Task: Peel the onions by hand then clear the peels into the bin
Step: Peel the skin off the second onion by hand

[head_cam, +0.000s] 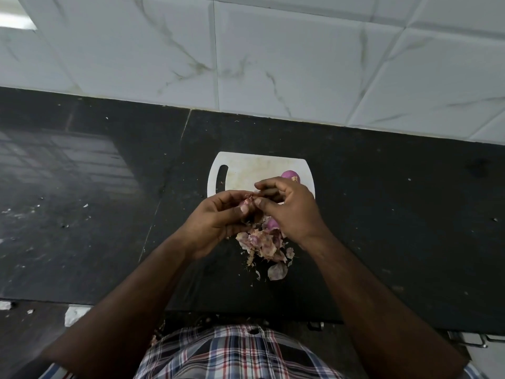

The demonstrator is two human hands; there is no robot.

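A small onion (245,205) sits in the curled fingers of the left hand (218,222), root end up, while the right hand (289,209) pinches at its top with thumb and forefinger. Just below both hands lies a heap of peels (266,246) on the black tabletop (396,214). Beyond the right hand a peeled onion (290,176) rests on the white cutting board (246,168)

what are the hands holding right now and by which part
The left hand cups a small purple onion around its body; the right hand pinches skin at its rooty tip.
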